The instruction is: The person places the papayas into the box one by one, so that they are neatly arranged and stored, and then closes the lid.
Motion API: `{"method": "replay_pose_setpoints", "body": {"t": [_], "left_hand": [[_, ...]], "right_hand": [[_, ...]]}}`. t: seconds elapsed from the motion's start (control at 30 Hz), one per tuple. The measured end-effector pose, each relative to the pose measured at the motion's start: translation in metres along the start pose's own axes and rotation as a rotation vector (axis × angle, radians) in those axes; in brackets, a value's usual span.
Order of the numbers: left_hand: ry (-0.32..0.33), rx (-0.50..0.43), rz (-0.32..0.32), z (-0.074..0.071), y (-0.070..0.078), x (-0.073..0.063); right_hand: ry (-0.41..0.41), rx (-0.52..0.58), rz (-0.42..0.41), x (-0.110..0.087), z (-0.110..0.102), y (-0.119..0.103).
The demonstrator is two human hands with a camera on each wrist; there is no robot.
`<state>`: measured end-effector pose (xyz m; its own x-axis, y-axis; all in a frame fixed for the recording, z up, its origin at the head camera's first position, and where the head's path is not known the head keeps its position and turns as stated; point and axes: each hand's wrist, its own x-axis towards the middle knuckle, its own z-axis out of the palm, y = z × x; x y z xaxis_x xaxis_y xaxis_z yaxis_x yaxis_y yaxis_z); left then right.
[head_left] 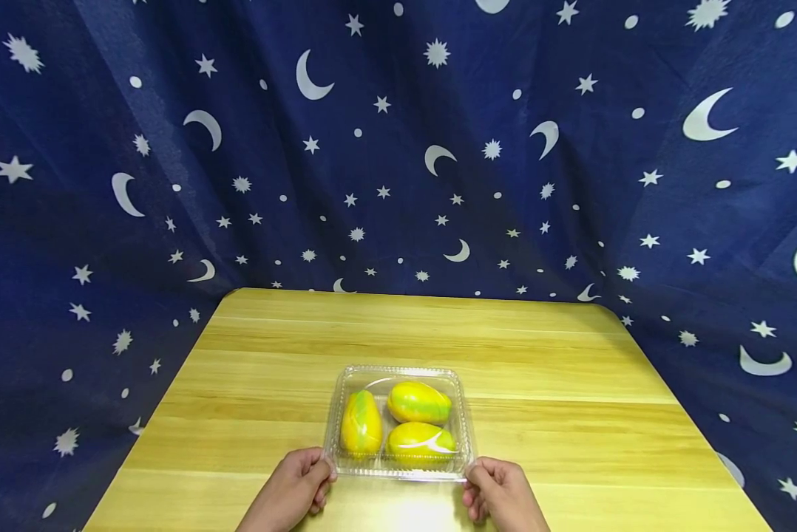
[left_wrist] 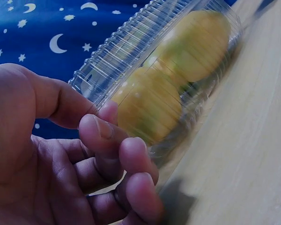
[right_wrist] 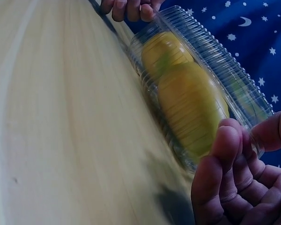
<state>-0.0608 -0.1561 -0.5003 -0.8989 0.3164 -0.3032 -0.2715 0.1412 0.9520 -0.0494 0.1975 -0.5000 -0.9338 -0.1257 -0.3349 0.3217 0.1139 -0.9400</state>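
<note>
A clear plastic clamshell box (head_left: pixel 401 372) with ribbed sides is near the table's front edge, its lid down. Inside it lie three yellow fruits with green streaks, mango- or papaya-like: one upright fruit (head_left: pixel 361 424) at the left, an upper right fruit (head_left: pixel 418 402) and a lower right fruit (head_left: pixel 421 444). My left hand (head_left: pixel 297 484) pinches the box's near left corner at the rim between thumb and forefinger. At the near right corner, my right hand (head_left: pixel 501 489) pinches the rim likewise. Whether the box's base fully touches the table I cannot tell.
The light wooden table (head_left: pixel 558 369) stretches out behind and to both sides of the box. Beyond its edges hangs a dark blue curtain (head_left: pixel 398 170) with white moons and stars. A bright glare lies on the wood between the hands.
</note>
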Motion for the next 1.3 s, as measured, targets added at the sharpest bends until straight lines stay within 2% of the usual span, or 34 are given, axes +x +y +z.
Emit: {"method": "replay_pose_setpoints", "body": {"t": [0.53, 0.67, 0.73, 0.8, 0.9, 1.0, 1.07, 1.17, 1.3], "left_hand": [[-0.019, 0.051, -0.022, -0.004, 0.003, -0.004], [0.007, 0.086, -0.017, -0.006, 0.004, -0.005], [0.053, 0.121, -0.024, -0.008, 0.005, -0.007], [0.126, 0.173, -0.03, -0.011, 0.009, -0.009], [0.26, 0.287, -0.039, -0.017, 0.022, -0.011], [0.384, 0.429, -0.001, -0.029, 0.043, -0.015], [0.446, 0.516, 0.043, -0.038, 0.059, -0.017], [0.531, 0.639, 0.154, -0.05, 0.082, -0.02], [0.665, 0.791, 0.349, -0.06, 0.103, -0.021]], "right_hand": [[-0.058, -0.01, 0.001, -0.001, -0.006, 0.0], [-0.096, -0.018, 0.006, -0.002, -0.011, -0.002], [-0.11, -0.054, -0.003, -0.001, -0.018, -0.003], [-0.084, -0.117, -0.032, 0.0, -0.027, -0.008], [0.037, -0.241, -0.083, 0.0, -0.039, -0.025], [0.196, -0.398, -0.183, 0.0, -0.049, -0.046], [0.282, -0.519, -0.278, 0.0, -0.055, -0.06], [0.394, -0.71, -0.441, 0.002, -0.063, -0.075], [0.505, -0.85, -0.653, 0.01, -0.071, -0.087]]}}
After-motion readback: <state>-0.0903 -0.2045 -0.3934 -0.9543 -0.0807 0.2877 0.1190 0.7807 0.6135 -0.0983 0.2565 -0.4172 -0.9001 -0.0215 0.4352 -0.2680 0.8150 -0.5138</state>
